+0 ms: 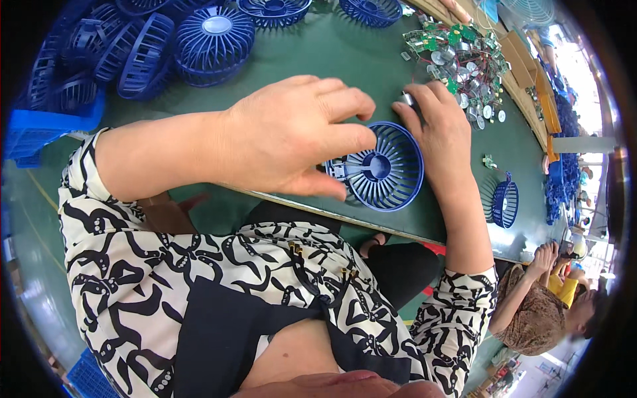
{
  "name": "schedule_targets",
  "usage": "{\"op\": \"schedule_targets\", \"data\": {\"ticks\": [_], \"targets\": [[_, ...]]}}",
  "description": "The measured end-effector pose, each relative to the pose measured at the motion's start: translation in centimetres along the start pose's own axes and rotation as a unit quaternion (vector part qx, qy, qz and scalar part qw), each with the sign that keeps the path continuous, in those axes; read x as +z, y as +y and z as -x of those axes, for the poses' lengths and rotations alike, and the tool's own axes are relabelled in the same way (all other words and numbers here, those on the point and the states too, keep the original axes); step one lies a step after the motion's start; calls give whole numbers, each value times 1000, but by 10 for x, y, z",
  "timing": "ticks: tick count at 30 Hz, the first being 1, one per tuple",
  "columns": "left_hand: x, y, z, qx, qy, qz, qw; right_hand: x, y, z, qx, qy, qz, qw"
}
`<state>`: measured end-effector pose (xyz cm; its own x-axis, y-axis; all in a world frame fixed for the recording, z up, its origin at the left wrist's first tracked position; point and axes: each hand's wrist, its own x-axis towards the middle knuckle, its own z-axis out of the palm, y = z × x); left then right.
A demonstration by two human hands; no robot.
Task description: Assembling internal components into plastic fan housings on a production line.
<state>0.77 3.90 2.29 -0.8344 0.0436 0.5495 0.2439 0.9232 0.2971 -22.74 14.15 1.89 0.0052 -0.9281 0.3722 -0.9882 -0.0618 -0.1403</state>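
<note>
Patterned black-and-white shirt [219, 259] closest; beyond it, left hand [285, 136] open, fingers loosely bent beside a round blue cage [379, 168] lying on the green bench [318, 50], contact unclear. Right hand [443, 129] grips a small silver part [407, 99] near the cage's far rim, heaped circuit boards [462, 32] beyond.

No text, label, number or sign can be read. No lettering can be made out on the round blue grille [379, 167], on the pile of circuit boards and motors [464, 63] beyond it to the right, or on the blue crate [50, 126] to its left.
</note>
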Motion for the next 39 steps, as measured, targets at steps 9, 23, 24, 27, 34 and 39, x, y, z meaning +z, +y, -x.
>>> {"op": "schedule_targets", "data": {"ticks": [9,23,24,27,34,39], "targets": [[10,2,8,-31,-109,-8,993,-37,-2,113,91,26,19,995],[20,-6,1,14,-84,24,996,-39,-13,124,140,50,-7,989],[21,-6,0,18,-83,24,996,-39,-10,127,181,57,-32,981],[18,-6,4,12,-83,27,996,-34,-10,115,171,48,-25,984],[19,-6,6,18,-80,30,996,-53,-5,97,223,-66,-47,972],[14,-3,9,1,-99,42,994,-56,9,95,300,-65,76,949]]}}
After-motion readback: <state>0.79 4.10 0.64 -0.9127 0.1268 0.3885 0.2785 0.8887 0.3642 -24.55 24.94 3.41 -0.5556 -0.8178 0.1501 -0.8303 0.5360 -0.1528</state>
